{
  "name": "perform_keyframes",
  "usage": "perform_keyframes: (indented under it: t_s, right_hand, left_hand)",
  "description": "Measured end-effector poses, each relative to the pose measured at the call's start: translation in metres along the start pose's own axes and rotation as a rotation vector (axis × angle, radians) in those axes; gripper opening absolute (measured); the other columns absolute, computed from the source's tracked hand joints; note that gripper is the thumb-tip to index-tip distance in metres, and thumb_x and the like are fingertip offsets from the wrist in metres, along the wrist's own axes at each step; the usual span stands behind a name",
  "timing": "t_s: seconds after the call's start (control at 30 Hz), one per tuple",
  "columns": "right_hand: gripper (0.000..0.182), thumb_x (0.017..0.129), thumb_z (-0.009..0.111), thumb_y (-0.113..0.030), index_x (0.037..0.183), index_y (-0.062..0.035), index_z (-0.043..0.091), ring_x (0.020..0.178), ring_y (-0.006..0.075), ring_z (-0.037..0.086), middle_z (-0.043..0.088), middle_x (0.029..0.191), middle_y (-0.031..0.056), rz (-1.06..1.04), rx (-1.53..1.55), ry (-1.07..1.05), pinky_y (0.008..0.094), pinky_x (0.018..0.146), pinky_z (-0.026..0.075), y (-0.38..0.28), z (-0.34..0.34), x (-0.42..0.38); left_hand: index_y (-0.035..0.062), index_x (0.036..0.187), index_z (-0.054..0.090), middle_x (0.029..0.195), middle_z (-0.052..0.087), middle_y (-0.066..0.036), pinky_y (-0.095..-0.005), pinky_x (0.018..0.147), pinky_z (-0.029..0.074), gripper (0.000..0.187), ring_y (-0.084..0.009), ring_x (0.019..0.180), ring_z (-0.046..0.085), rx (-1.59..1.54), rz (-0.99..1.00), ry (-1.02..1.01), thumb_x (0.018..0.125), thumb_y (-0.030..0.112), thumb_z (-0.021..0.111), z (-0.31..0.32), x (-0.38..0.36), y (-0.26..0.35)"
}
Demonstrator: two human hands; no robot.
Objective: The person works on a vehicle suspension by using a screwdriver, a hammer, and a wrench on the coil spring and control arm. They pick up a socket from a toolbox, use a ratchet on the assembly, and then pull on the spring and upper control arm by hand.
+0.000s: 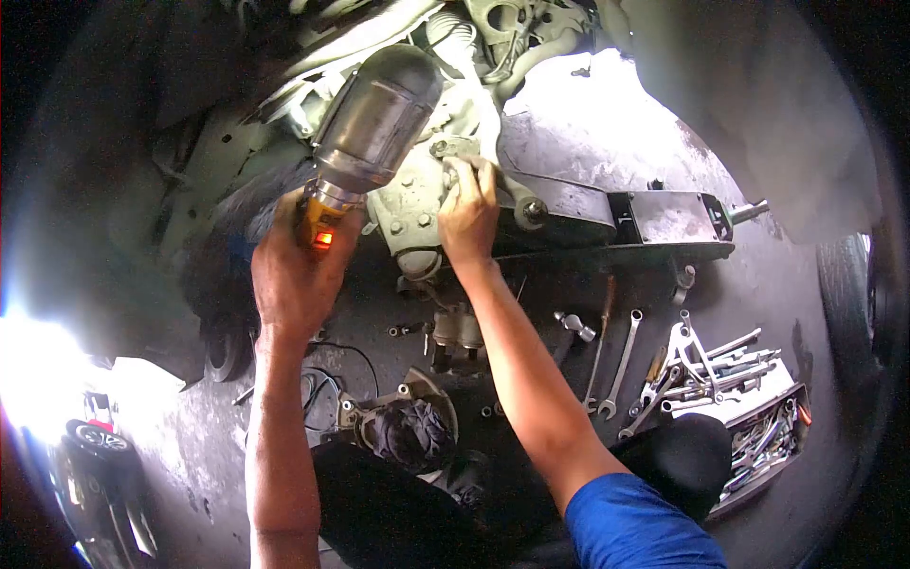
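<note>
My left hand [301,270] is wrapped around the yellow handle of a work lamp [379,119]. A red light glows on the handle, and the lamp's dark metal hood points up at the car's underside. My right hand [467,213] is raised to a bolted suspension part [412,204] with its fingers curled closed against it. What those fingers pinch, if anything, is hidden. A light-coloured rod [491,128] runs just beside that hand, down to a joint end [533,212] at its right.
A floor jack [673,216] stands under the car. On the floor lie a brake caliper [458,329], a hammer [574,327], a wrench [621,365] and a dark rag [409,433] on a metal part. A toolbox [799,431] with several wrenches sits at right.
</note>
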State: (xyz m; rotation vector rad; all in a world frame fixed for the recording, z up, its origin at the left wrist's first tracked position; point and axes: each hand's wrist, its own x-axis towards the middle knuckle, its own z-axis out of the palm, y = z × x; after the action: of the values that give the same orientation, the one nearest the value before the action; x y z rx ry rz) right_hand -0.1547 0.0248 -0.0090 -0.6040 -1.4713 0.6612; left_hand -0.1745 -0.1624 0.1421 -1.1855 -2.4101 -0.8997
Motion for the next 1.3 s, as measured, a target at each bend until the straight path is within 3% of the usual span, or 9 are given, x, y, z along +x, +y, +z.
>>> perform_keyframes:
  t_s: [0.1,0.2,0.33,0.37,0.47,0.5,0.93,1.17,1.3]
  right_hand:
    - [0.028,0.092,0.054,-0.002,0.119,0.0048,0.06,0.107,0.0437,0.059,0.058,0.117,0.0238,0.188,-0.066,-0.168,0.0479,0.092,0.049,0.009,0.001,-0.026]
    - [0.03,0.093,0.054,-0.003,0.121,0.0045,0.059,0.104,0.044,0.059,0.057,0.117,0.0249,0.211,-0.008,-0.104,0.0492,0.093,0.048,0.016,0.0,-0.033]
    - [0.036,0.094,0.058,-0.01,0.127,0.0042,0.055,0.104,0.0486,0.058,0.06,0.108,0.0287,0.45,0.046,0.031,0.0528,0.093,0.045,0.036,0.011,-0.029]
    - [0.03,0.096,0.059,-0.011,0.124,0.0001,0.062,0.097,0.0347,0.065,0.066,0.108,0.0217,0.548,-0.03,0.009,0.0443,0.084,0.052,0.043,0.013,-0.026]
    - [0.025,0.099,0.062,-0.015,0.12,-0.0015,0.064,0.079,0.0201,0.065,0.071,0.096,0.0123,0.57,0.212,-0.204,0.0356,0.069,0.054,0.097,0.034,-0.024]
    - [0.02,0.101,0.061,-0.018,0.115,-0.0038,0.066,0.068,0.0087,0.059,0.072,0.088,0.0033,0.616,0.349,-0.252,0.0271,0.061,0.051,0.098,0.032,-0.019]
    - [0.023,0.098,0.063,-0.03,0.099,-0.0085,0.072,0.067,0.0083,0.06,0.071,0.083,-0.0009,0.83,0.649,-0.418,0.0273,0.06,0.049,0.093,0.014,0.003]
    - [0.021,0.101,0.062,-0.029,0.105,-0.0099,0.071,0.065,0.0067,0.059,0.071,0.083,0.0012,0.897,0.869,-0.375,0.0215,0.057,0.045,0.081,0.007,-0.002]
    - [0.029,0.1,0.061,-0.035,0.107,-0.0093,0.072,0.065,0.0081,0.056,0.07,0.083,0.0007,0.889,0.803,-0.385,0.0251,0.056,0.046,0.086,0.008,-0.005]
  left_hand:
    - [0.0035,0.119,0.062,0.1,0.073,-0.022,-0.0436,0.081,0.055,0.048,-0.0372,0.094,0.072,0.018,0.029,0.0,0.091,0.04,0.074,0.005,0.002,-0.003]
    - [0.0025,0.119,0.062,0.097,0.073,-0.023,-0.0449,0.08,0.056,0.049,-0.0396,0.094,0.073,0.046,0.077,0.012,0.09,0.04,0.074,0.008,0.004,-0.005]
    - [0.0013,0.118,0.062,0.096,0.073,-0.023,-0.0442,0.079,0.056,0.048,-0.0396,0.092,0.073,0.025,0.096,0.017,0.091,0.039,0.074,0.006,0.001,-0.002]
    - [0.0015,0.118,0.062,0.097,0.073,-0.023,-0.044,0.079,0.056,0.048,-0.0394,0.093,0.073,0.035,0.085,0.01,0.091,0.039,0.075,0.006,0.001,-0.002]
    - [0.0023,0.119,0.062,0.099,0.073,-0.023,-0.0434,0.08,0.056,0.048,-0.0385,0.094,0.073,0.058,0.067,-0.003,0.091,0.038,0.075,0.004,0.0,-0.003]
    - [0.0026,0.119,0.063,0.1,0.073,-0.022,-0.0432,0.08,0.056,0.047,-0.038,0.094,0.073,0.062,0.071,-0.001,0.091,0.038,0.075,0.004,0.0,-0.002]
    - [0.0033,0.12,0.062,0.1,0.073,-0.021,-0.0425,0.081,0.056,0.046,-0.0355,0.095,0.074,0.057,0.092,0.018,0.091,0.037,0.076,0.004,0.0,-0.007]
    - [0.0033,0.118,0.062,0.1,0.074,-0.019,-0.0404,0.081,0.056,0.045,-0.0317,0.093,0.074,0.047,0.078,0.007,0.092,0.037,0.075,0.003,-0.001,-0.002]
    - [0.0037,0.119,0.062,0.1,0.074,-0.018,-0.0394,0.082,0.055,0.045,-0.0308,0.093,0.074,0.043,0.112,0.034,0.092,0.037,0.075,0.004,-0.002,-0.002]
